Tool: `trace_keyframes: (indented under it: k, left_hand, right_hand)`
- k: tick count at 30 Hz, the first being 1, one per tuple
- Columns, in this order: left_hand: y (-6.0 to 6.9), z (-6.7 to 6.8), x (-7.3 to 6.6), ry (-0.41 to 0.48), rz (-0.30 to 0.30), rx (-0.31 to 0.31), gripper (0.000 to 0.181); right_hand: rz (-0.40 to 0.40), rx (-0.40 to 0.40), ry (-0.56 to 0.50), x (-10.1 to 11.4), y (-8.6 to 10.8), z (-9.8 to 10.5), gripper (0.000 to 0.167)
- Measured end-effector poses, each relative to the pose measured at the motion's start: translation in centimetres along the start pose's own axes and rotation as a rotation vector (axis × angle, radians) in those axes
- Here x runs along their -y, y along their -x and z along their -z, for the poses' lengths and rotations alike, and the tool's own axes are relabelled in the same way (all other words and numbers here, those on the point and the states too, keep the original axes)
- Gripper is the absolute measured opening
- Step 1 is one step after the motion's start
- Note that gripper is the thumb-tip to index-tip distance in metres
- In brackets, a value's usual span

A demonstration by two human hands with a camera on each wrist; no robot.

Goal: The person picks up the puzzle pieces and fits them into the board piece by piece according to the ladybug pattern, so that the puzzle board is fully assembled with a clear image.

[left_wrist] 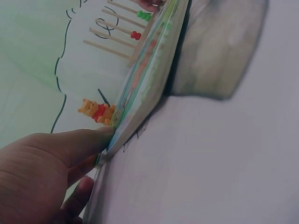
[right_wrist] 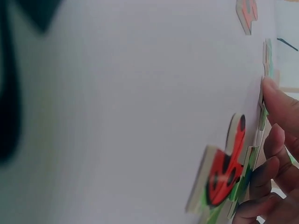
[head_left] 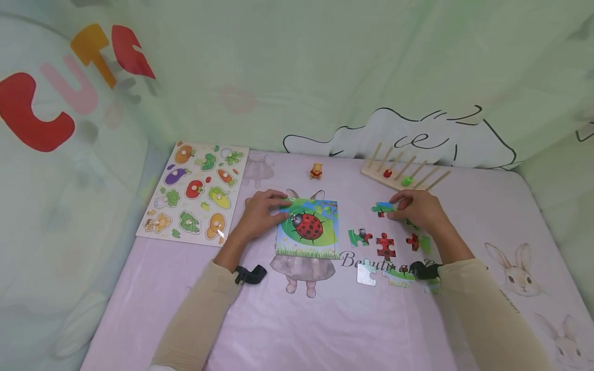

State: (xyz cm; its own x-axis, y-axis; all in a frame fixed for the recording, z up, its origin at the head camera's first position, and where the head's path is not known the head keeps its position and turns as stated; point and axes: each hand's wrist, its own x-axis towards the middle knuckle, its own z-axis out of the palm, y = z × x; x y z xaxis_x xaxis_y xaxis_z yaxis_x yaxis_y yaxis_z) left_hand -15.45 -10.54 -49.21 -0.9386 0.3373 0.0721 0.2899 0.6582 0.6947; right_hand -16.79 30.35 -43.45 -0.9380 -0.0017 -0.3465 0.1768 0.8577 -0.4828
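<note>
A ladybird puzzle board lies on the table in front of me. My left hand grips its upper left part; the left wrist view shows the thumb on the board's corner, other fingers curled beside the edge. To the right, my right hand pinches a blue and green jigsaw piece between thumb and forefinger. Nearer to me lie loose pieces: a green one with a ladybird part, a red spotted one, a pale one and several others, some partly hidden by the right hand and wrist.
A vegetable peg board lies at the back left. A small yellow bear figure stands behind the ladybird board. Behind my right hand is a wooden rack with slanted rods and red and green beads. Fabric walls border the table.
</note>
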Motion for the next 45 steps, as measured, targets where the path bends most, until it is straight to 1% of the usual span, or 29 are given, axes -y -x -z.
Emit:
trace_keyframes:
  k: [5, 11, 20, 29, 31, 35, 38, 41, 45]
  left_hand:
    - [0.0, 0.0, 0.0, 0.002, -0.002, -0.001, 0.033]
    - [0.0, -0.1, 0.1, 0.011, 0.006, 0.002, 0.033]
    - [-0.1, -0.2, 0.4, -0.006, 0.000, -0.003, 0.033]
    - [-0.1, -0.3, 0.5, -0.006, -0.006, -0.004, 0.033]
    - [-0.1, -0.3, 0.5, -0.006, -0.008, -0.004, 0.033]
    - [-0.1, -0.3, 0.4, -0.002, -0.004, -0.003, 0.033]
    - [-0.1, -0.3, 0.4, 0.000, 0.004, 0.001, 0.033]
    - [-0.1, -0.2, 0.3, -0.002, 0.011, 0.004, 0.033]
    - [-0.1, -0.2, 0.2, -0.005, 0.012, 0.006, 0.033]
  right_hand:
    - [0.017, -0.005, -0.009, -0.2, 0.0, 0.0, 0.041]
    - [0.015, -0.009, -0.026, -0.4, -0.2, -0.1, 0.040]
    - [0.029, -0.030, -0.044, -0.7, -0.2, -0.3, 0.038]
    - [0.039, -0.015, -0.075, -1.0, 0.1, -0.3, 0.045]
    - [0.045, -0.018, -0.082, -1.1, 0.3, -0.3, 0.042]
    - [0.062, -0.028, -0.094, -1.0, 0.7, -0.1, 0.029]
    - [0.081, -0.031, -0.094, -0.9, 1.0, 0.0, 0.023]
    - [0.096, -0.029, -0.098, -0.7, 1.3, 0.2, 0.024]
    - [0.098, -0.013, -0.147, -0.4, 1.6, 0.4, 0.029]
